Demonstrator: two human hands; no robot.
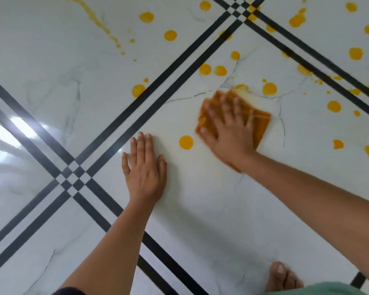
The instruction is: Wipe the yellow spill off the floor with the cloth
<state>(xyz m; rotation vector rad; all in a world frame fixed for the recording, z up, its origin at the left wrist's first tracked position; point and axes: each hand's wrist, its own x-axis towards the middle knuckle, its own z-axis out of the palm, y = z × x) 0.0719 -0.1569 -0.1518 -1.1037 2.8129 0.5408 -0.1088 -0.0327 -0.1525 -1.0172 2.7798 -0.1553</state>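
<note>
The yellow spill (269,89) lies as many separate drops scattered over the white, marble-look floor (200,209). Most are in the upper and right parts of the view, and a thin smeared streak (92,13) runs at the top left. The cloth (262,120), orange and folded flat, sits on the floor among the nearer drops, its far edge touching a partly smeared one. The right hand (228,128) presses on it with fingers spread and straight, not curled round it. Its outline is blurred, which suggests a wiping stroke under way. The left hand (144,167) rests flat on the floor, fingers straight and close together, holding nothing, seemingly as a prop. One round drop (186,142) sits between the two hands, just beside the cloth. The tile around the left hand and toward the bare foot (279,275) shows no yellow. The job looks barely begun: nearly all the drops beyond the cloth, across the black stripes (158,86) and along the right edge, are unwiped.
</note>
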